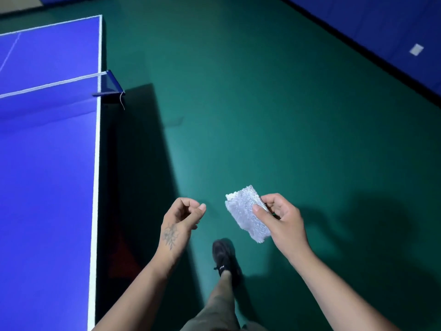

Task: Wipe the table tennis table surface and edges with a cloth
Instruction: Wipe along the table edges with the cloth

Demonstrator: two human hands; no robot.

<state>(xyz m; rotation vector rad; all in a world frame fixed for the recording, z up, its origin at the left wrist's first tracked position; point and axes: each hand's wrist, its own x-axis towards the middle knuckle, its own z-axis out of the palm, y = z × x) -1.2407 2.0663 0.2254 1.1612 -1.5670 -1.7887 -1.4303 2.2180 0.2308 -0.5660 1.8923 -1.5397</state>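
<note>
The blue table tennis table (47,175) fills the left side, with a white line along its right edge and a net (47,84) across it. My right hand (284,223) holds a folded pale grey cloth (247,212) by its right side, out over the green floor and well to the right of the table. My left hand (182,217) hovers beside the cloth with its fingers curled in and nothing in it. Neither hand touches the table.
A blue net post (110,84) with a dangling cord sticks out past the table's right edge. Green floor (274,115) stretches to a blue padded wall (381,27) at the upper right. My leg and black shoe (224,258) step forward below the hands.
</note>
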